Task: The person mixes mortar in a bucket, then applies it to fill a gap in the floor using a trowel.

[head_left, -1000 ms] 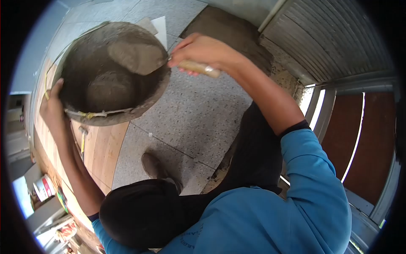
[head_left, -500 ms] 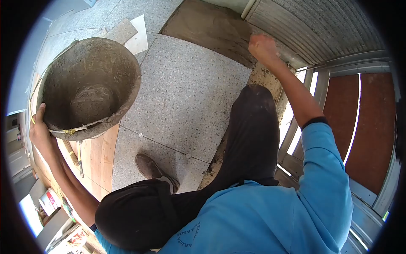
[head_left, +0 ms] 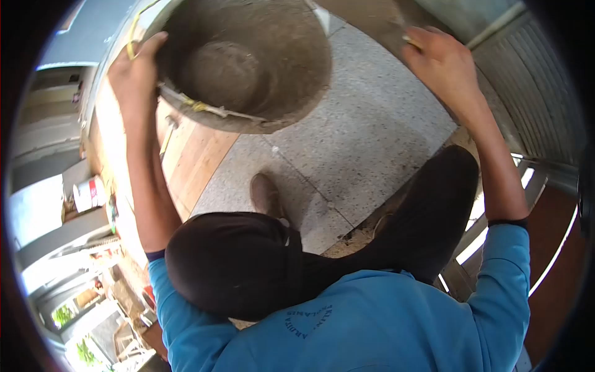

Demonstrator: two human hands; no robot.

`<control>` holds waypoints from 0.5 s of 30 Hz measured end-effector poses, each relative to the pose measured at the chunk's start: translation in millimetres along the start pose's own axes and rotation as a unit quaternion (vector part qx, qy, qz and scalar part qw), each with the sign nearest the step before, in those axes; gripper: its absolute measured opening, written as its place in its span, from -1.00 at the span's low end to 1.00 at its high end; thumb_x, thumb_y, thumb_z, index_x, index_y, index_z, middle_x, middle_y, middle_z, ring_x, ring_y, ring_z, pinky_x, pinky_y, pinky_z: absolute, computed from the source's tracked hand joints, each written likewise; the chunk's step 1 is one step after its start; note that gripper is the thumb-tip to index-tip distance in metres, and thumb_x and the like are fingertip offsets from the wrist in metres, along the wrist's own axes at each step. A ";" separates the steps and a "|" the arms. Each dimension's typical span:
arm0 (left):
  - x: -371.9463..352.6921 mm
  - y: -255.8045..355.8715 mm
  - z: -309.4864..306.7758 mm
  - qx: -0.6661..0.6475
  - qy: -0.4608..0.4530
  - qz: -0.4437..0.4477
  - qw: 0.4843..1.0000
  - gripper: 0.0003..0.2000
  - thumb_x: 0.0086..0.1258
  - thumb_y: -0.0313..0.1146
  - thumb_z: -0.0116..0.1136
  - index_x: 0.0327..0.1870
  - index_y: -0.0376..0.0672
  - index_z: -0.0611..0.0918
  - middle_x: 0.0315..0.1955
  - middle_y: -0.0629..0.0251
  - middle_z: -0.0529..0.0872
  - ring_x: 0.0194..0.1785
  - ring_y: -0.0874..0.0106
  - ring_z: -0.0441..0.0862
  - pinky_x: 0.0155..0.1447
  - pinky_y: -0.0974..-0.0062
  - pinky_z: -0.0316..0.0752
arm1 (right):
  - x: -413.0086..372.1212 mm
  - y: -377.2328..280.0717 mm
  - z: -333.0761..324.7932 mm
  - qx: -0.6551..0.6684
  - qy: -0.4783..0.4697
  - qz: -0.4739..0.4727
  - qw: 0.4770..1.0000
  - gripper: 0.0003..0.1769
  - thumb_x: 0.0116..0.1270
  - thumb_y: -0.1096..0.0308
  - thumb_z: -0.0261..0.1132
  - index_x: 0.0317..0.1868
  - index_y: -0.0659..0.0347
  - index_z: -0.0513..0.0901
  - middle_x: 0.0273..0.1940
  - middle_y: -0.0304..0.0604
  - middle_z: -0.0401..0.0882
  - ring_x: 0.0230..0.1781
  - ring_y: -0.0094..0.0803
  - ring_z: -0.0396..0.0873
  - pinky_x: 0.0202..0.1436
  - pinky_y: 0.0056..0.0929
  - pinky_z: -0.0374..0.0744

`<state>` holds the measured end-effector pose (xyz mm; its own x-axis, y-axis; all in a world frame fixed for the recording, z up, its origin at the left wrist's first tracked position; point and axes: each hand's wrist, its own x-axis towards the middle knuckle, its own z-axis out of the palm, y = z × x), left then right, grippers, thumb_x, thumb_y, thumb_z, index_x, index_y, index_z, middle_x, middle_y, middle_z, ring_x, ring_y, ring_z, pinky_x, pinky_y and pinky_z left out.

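My left hand [head_left: 136,74] grips the left rim of a large, mortar-coated bucket [head_left: 273,62], with the thumb over the edge. The bucket tilts so its inside faces me, and grey residue lines its wall and bottom. Yellow ties and a thin handle run along its near rim. My right hand [head_left: 437,56] is closed around a small light-coloured handle, over the edge of the wet mortar patch [head_left: 365,15] at the top. The rest of that tool is blurred and mostly hidden.
Speckled floor tiles [head_left: 372,105] lie below the bucket, beside wood-look flooring [head_left: 201,152]. A corrugated metal shutter [head_left: 539,87] stands at the right. A brush-like tool [head_left: 167,136] lies left of the tiles. A white bucket [head_left: 90,193] is farther left. My shoe [head_left: 266,193] rests on the tiles.
The view has turned and shifted. The bucket, held by my left hand, now appears higher and farther right, nearer my right hand. My right hand has turned, so the handle in it shows.
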<state>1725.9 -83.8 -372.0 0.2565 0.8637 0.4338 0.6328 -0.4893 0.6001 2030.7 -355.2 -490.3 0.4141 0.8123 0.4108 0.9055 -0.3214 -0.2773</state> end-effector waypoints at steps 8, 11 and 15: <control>-8.1 -1.8 -7.8 -0.037 -0.010 0.022 0.999 -0.61 0.19 -0.16 0.43 -0.57 -0.25 0.49 -0.67 0.46 0.38 -0.51 0.55 0.29 -0.35 0.45 0.25 | 83.0 -132.8 91.4 -0.006 -0.119 -0.204 0.972 -0.77 0.23 0.35 0.20 -0.20 0.16 0.77 -0.12 -0.04 0.75 -0.07 -0.09 0.74 -0.04 -0.16 0.69; -6.7 -8.0 -18.6 -0.053 -0.009 0.018 0.998 -0.61 0.20 -0.18 0.45 -0.59 -0.19 0.47 -0.67 0.50 0.36 -0.53 0.59 0.26 -0.39 0.47 0.21 | 95.8 -154.3 107.0 -0.055 -0.131 -0.276 0.951 -0.80 0.18 0.38 0.23 -0.28 0.06 0.79 -0.21 -0.15 0.79 -0.08 -0.16 0.76 -0.07 -0.21 0.69; -9.8 -26.5 -37.7 -0.200 -0.003 -0.092 0.975 -0.69 0.22 -0.37 0.46 -0.57 -0.06 0.48 -0.59 0.61 0.38 -0.51 0.69 0.24 -0.40 0.62 0.11 | 112.9 -195.5 103.1 -0.049 -0.268 -0.264 0.925 -0.76 0.20 0.37 0.29 -0.16 0.02 0.82 -0.07 -0.17 0.80 -0.02 -0.21 0.76 -0.03 -0.26 0.69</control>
<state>1679.1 -83.9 -366.8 0.1711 0.9412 0.2913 0.3324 -0.3334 0.8822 1890.9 -150.5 -479.3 -0.1711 0.9848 -0.0305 0.9832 0.1687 -0.0693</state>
